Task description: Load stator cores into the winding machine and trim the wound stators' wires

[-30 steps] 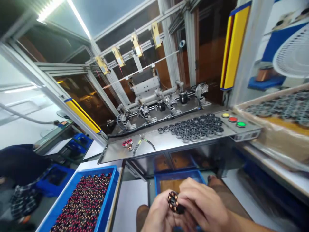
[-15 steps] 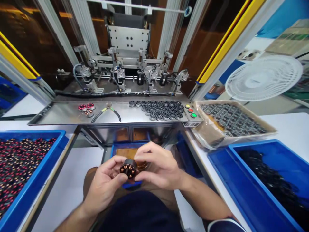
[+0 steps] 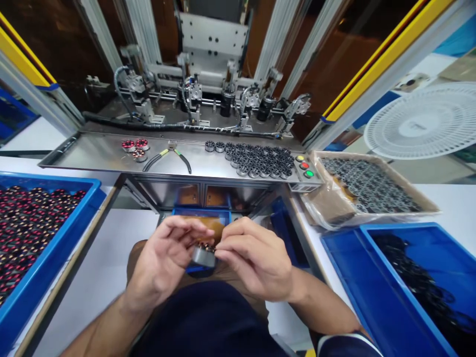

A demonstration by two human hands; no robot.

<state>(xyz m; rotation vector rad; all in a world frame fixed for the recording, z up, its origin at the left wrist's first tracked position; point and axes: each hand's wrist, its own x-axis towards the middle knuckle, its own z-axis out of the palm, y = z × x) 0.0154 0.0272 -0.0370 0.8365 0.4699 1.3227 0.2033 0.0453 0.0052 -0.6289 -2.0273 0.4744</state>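
Note:
A small motor point(image 3: 203, 257) with a grey cylindrical shell and copper windings is between my hands, above my lap. Its windings face upward. My left hand point(image 3: 163, 260) has its palm turned towards the motor, with the fingers apart and loosely curved over and behind it; any contact is partly hidden. At the motor's right edge, my right hand point(image 3: 256, 258) is closed in a pinch, thumb against forefinger. Whether those fingertips grip the shell or thin leads is too small to make out.
A metal ledge point(image 3: 89, 156) ahead carries red-and-copper stators point(image 3: 139, 154), cutting pliers point(image 3: 167, 157) and many black rings point(image 3: 264, 161). Push buttons point(image 3: 305, 166) sit at its right end. Blue bins point(image 3: 94, 188) flank me, a lined carton point(image 3: 323, 203) and a fan point(image 3: 420, 124) stand right.
The motor has turned from facing me to windings upward. My left fingers have loosened and spread, while my right fingers have closed into a pinch. The view has shifted slightly.

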